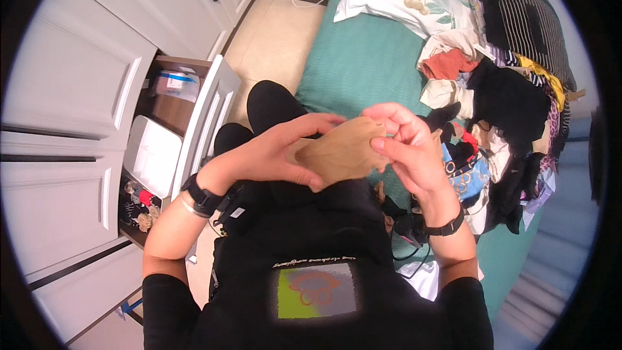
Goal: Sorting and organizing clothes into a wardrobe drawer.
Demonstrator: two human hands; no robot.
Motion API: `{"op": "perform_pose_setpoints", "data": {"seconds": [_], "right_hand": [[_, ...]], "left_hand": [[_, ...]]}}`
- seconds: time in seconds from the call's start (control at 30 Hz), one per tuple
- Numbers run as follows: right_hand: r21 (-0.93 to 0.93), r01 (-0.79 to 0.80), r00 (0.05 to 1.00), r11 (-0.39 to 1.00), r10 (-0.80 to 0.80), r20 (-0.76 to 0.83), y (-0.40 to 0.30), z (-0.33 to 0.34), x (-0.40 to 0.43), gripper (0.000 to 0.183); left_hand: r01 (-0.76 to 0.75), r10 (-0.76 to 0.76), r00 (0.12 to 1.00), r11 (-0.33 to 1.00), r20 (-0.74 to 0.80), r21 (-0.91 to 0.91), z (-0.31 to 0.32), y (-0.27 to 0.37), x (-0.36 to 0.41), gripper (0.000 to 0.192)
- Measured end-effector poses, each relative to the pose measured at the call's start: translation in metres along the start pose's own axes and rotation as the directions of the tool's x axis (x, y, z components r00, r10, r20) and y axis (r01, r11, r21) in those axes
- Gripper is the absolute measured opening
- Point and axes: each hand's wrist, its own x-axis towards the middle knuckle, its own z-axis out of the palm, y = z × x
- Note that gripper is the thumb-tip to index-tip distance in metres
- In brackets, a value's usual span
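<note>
A thin tan piece of fabric [342,153], perhaps a stocking or sock, is stretched between my two hands above my lap. My left hand [272,153] holds its left end, thumb below and fingers above. At the other end, my right hand [413,150] pinches the upper right edge between thumb and fingers. Folds and hand cover part of the fabric, so its full shape is hidden. Just beyond my right hand lies a heap of mixed clothing [510,102] on the bed.
An open drawer [214,102] on my left holds a white plastic bin [153,155], a plastic packet [177,85] and small rolled garments [146,214]. White cabinets [73,58] line that side. A teal-covered bed [359,58] bears a white pillow [413,0] and a striped black item [525,19].
</note>
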Motion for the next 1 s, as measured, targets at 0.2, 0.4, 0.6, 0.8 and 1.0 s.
{"op": "perform_pose_setpoints", "data": {"seconds": [0.2,0.4,0.6,0.8,1.0], "right_hand": [[-0.083,-0.145,0.986,0.986,0.136,-0.099,0.022,-0.019,0.004,0.041],[-0.125,-0.462,0.886,0.878,0.463,-0.023,0.049,-0.036,-0.002,0.023],[0.15,-0.344,0.923,0.927,0.363,-0.126,0.071,-0.034,0.01,0.011],[-0.364,-0.496,0.866,0.788,0.477,-0.148,0.099,-0.058,0.019,0.012],[-0.611,-0.383,0.919,0.693,0.354,-0.174,0.085,-0.067,-0.003,0.02]], "left_hand": [[0.334,-0.41,0.904,0.852,-0.117,-0.403,-0.019,-0.019,-0.029,0.015],[0.448,-0.559,0.823,0.745,-0.097,-0.493,-0.019,-0.034,-0.042,0.012],[0.418,-0.581,0.802,0.712,-0.14,-0.565,-0.009,-0.037,-0.048,0.012],[0.567,-0.607,0.745,0.795,-0.278,-0.217,-0.004,-0.098,-0.071,0.012],[0.612,-0.489,0.669,0.79,-0.56,0.04,0.0,-0.09,-0.081,0.024]]}}
